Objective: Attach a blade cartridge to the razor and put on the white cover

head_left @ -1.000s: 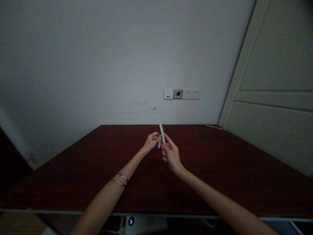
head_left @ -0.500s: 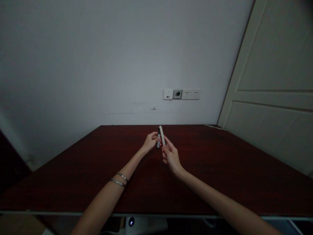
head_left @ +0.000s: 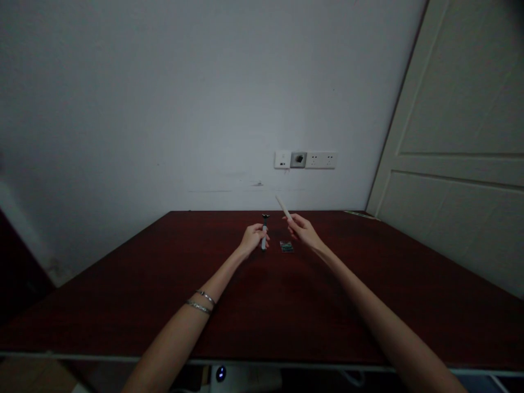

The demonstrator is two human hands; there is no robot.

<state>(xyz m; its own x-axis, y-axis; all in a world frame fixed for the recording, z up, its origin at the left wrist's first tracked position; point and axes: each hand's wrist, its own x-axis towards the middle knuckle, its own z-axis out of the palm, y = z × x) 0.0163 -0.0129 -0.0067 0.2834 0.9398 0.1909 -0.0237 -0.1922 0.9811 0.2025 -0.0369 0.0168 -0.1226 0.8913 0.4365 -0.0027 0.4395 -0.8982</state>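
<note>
My left hand [head_left: 254,238] is closed around a slim razor-like tool [head_left: 264,232] with a dark head, held upright over the dark red table [head_left: 262,305]. My right hand [head_left: 305,229] pinches a thin white stick-shaped piece [head_left: 283,207], tilted up and to the left, well away from the tool. A small dark flat packet [head_left: 286,246] lies on the table between my hands. Two bracelets [head_left: 200,301] sit on my left forearm.
A white wall rises behind the table, with a row of sockets [head_left: 305,159]. A pale panelled door [head_left: 454,153] stands at the right. Below the near table edge a white device with a lit button [head_left: 221,373] shows.
The white piece and the tool were held together; now my right hand has drawn the white piece up and to the right. The small dark packet has come into view.
</note>
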